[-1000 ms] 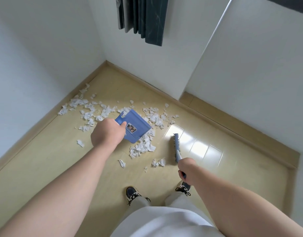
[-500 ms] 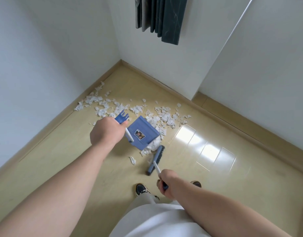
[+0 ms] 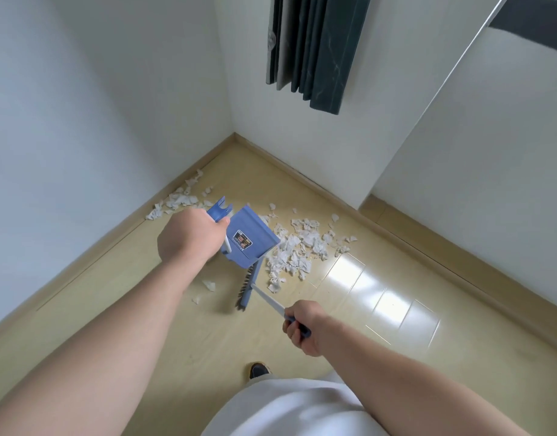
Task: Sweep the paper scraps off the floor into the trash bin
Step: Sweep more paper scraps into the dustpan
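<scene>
The left hand [image 3: 189, 239] grips the blue plastic dustpan [image 3: 250, 236]; the right hand [image 3: 305, 327] grips the blue-handled brush [image 3: 249, 286]. Gathering step: next, sweep the white paper scraps [image 3: 297, 250] into the pan.

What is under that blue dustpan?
The brush pokes its bristles out from beneath the dustpan at its lower edge, and white paper scraps show past its right side. The floor straight below is covered, so any scraps there cannot be seen.
</scene>
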